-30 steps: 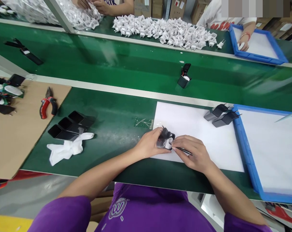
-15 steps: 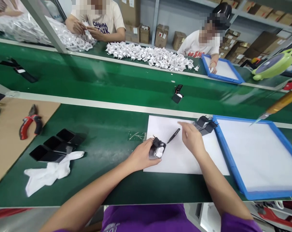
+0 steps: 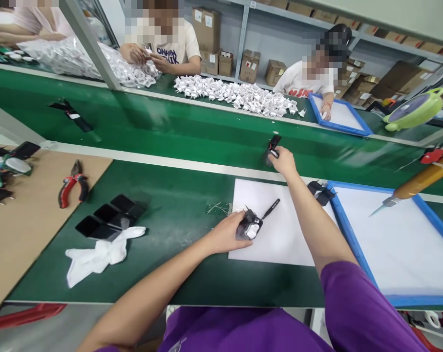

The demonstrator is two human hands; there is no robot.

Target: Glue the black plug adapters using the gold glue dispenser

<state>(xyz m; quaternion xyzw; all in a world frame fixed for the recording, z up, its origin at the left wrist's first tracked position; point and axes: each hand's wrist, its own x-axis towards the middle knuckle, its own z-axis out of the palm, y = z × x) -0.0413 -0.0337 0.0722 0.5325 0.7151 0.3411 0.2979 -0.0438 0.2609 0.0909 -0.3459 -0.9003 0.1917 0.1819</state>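
My left hand [image 3: 228, 234] is wrapped round an opened black power adapter [image 3: 252, 229], with a white part showing in its housing and its pins pointing up. It is held over the white sheet [image 3: 280, 249]. Black tweezers [image 3: 271, 208] lie on the sheet, their tips close to that adapter. Stretched forward, my right hand [image 3: 285, 161] has its fingers closed on a second opened black power adapter [image 3: 274, 143] on the green belt [image 3: 192, 127]. More black adapters [image 3: 321, 191] stand at the sheet's right edge, behind my right forearm.
A blue-rimmed tray [image 3: 356, 259] is on the right, below an orange-handled tool [image 3: 422, 176]. Leftward lie black empty cases [image 3: 111, 217], a white glove [image 3: 100, 256] and red-handled pliers [image 3: 73, 186]. Across the belt, people work by piled white plugs [image 3: 236, 95].
My right hand has moved forward from above the white sheet to the adapter on the belt and closed on it. My left hand keeps its adapter. The camera view has shifted.
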